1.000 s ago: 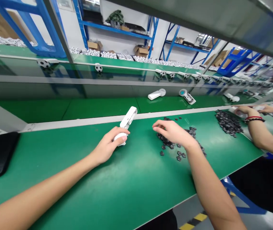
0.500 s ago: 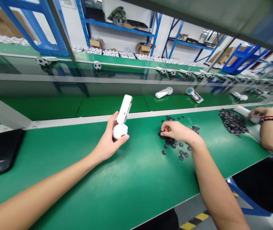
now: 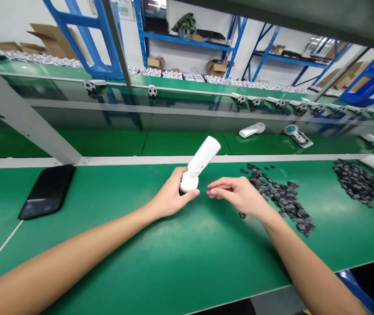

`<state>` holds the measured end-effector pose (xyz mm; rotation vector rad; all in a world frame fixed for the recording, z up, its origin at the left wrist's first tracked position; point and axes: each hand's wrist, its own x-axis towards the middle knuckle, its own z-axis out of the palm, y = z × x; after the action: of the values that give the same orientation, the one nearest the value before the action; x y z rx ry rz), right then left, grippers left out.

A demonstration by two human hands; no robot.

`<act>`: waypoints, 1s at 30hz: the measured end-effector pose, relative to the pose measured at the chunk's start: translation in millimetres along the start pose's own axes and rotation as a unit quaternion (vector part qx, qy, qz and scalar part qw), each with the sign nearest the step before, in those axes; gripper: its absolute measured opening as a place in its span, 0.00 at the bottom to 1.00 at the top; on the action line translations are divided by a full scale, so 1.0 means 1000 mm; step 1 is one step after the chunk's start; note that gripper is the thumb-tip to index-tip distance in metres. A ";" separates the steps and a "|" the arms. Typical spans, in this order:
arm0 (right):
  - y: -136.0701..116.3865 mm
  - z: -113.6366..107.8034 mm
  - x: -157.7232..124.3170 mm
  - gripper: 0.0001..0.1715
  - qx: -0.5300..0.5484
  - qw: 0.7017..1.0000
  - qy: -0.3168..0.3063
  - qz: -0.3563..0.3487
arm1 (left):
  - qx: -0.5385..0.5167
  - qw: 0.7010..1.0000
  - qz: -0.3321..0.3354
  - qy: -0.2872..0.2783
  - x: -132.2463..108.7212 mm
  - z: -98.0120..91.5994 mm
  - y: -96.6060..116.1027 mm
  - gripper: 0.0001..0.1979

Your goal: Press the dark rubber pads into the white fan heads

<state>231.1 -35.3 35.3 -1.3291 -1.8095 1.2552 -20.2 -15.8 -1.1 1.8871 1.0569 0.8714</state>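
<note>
My left hand (image 3: 173,195) is closed round the round head of a white plastic device (image 3: 204,155), whose flat handle tilts up to the right. Just right of it, my right hand (image 3: 235,192) has its fingers pinched, and a small dark piece shows at the tips, mostly hidden. That piece looks like the black pentagon pieces (image 3: 287,199) spread in a loose pile behind and right of my right hand. The two hands are apart, with a small gap between the right fingertips and the white head.
A black phone-like slab (image 3: 47,192) lies on the green bench (image 3: 160,267) at left. Another dark pile (image 3: 359,181) is at right, near a co-worker's fingers. Beyond the bench's rail lie white devices (image 3: 252,130). A slanted metal post (image 3: 32,116) rises at left.
My right hand has left the black pile and moved in towards the white device. The device's handle now leans further right. The view has shifted, and the pile looks more spread out.
</note>
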 end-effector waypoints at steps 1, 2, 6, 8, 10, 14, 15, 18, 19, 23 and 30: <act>0.000 0.007 0.001 0.14 0.041 0.999 -0.004 0.011 | 0.005 1.000 0.008 -0.001 -0.001 0.000 0.001 0.30; 0.000 0.013 0.002 0.15 0.081 0.996 -0.002 0.022 | 0.011 1.000 0.024 -0.002 -0.001 0.000 0.001 0.30; 0.007 0.028 0.009 0.20 0.162 0.986 0.013 0.035 | 0.034 0.995 0.098 -0.014 -0.004 0.001 0.003 0.29; 0.009 0.030 0.012 0.20 0.168 0.985 0.003 0.042 | 0.038 0.993 0.112 -0.024 -0.006 0.001 0.003 0.29; 0.011 0.032 0.012 0.20 0.166 0.985 -0.010 0.046 | 0.043 0.992 0.113 -0.032 -0.006 0.002 0.003 0.29; 0.013 0.035 0.012 0.20 0.168 0.984 -0.006 0.054 | 0.057 0.992 0.103 -0.046 -0.006 0.003 0.002 0.27; 0.015 0.036 0.012 0.20 0.170 0.984 0.000 0.061 | 0.060 0.992 0.101 -0.052 -0.006 0.004 0.002 0.27; 0.024 0.041 0.012 0.21 0.171 0.982 0.007 0.080 | 0.066 0.990 0.102 -0.067 -0.007 0.005 0.002 0.28; 0.026 0.043 0.013 0.21 0.168 0.982 0.006 0.084 | 0.069 0.990 0.104 -0.071 -0.008 0.005 0.002 0.28; 0.030 0.048 0.019 0.23 0.152 0.985 0.001 0.080 | 0.061 0.989 0.110 -0.081 -0.008 0.003 0.003 0.27; 0.024 0.048 0.000 0.23 0.014 0.999 -0.007 -0.033 | -0.110 0.990 0.045 -0.071 -0.009 0.000 0.008 0.25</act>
<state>200.3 -50.5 -5.9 -1.2385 -1.8244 1.2517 -20.7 -26.2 3.9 1.7929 0.7623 0.8543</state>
